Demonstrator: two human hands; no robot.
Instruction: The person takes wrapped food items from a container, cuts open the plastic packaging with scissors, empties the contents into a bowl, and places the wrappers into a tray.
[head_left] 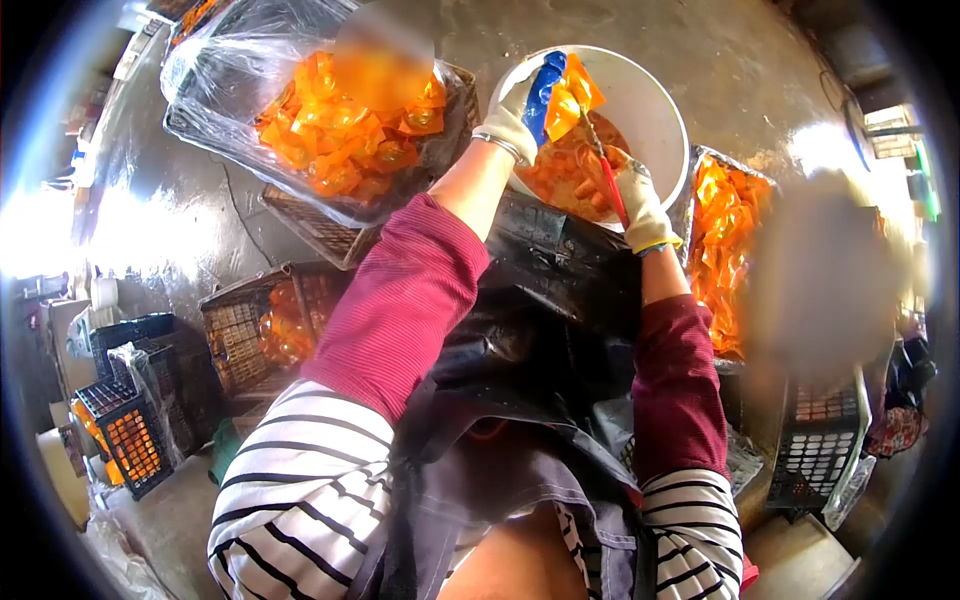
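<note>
My left hand point(512, 118), in a pale glove, is closed round a blue object point(541, 97) and an orange packet point(573, 96) at the upper left of a white bucket point(671, 110). My right hand point(641, 205), also gloved, is closed on a red-handled tool point(612, 188) over the bucket's right side. The tool's thin dark end reaches up to the packet. Orange-red pieces point(570, 172) lie inside the bucket below both hands. My fingers partly hide the blue object and the tool's handle.
Orange packets point(335, 130) fill a plastic-lined crate at the upper left. More orange packets point(722, 235) stand in a crate right of the bucket. A brown crate point(235, 345) and a black crate point(137, 440) are at the left; another black crate point(812, 440) is at the lower right.
</note>
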